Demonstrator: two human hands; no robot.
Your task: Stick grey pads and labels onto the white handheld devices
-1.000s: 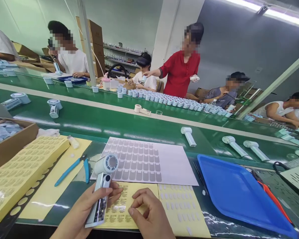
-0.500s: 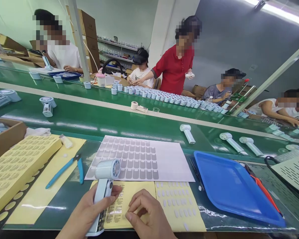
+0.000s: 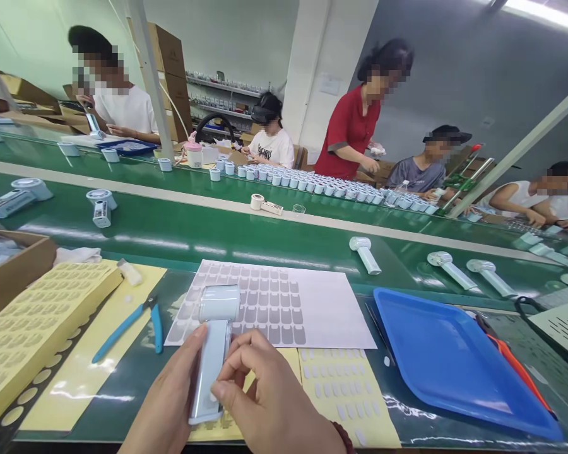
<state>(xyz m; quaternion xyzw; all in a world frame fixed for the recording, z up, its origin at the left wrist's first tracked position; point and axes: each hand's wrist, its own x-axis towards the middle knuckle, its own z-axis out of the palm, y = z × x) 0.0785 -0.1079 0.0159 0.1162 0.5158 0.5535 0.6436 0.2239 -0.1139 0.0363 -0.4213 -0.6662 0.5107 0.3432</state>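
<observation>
Under right hand: fan handle, sticker hidden.

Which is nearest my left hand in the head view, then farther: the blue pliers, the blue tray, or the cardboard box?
From the left hand:
1. Blue pliers, just to its left.
2. Cardboard box, far left edge.
3. Blue tray, far right.

Handheld fan between both hands

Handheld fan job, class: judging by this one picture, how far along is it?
Done: many labels are gone from the grey label sheet. In hand: left hand holds the handheld fan; right hand fingers press its handle. Left: rows of grey labels remain, and more fans lie on the belt.
</observation>
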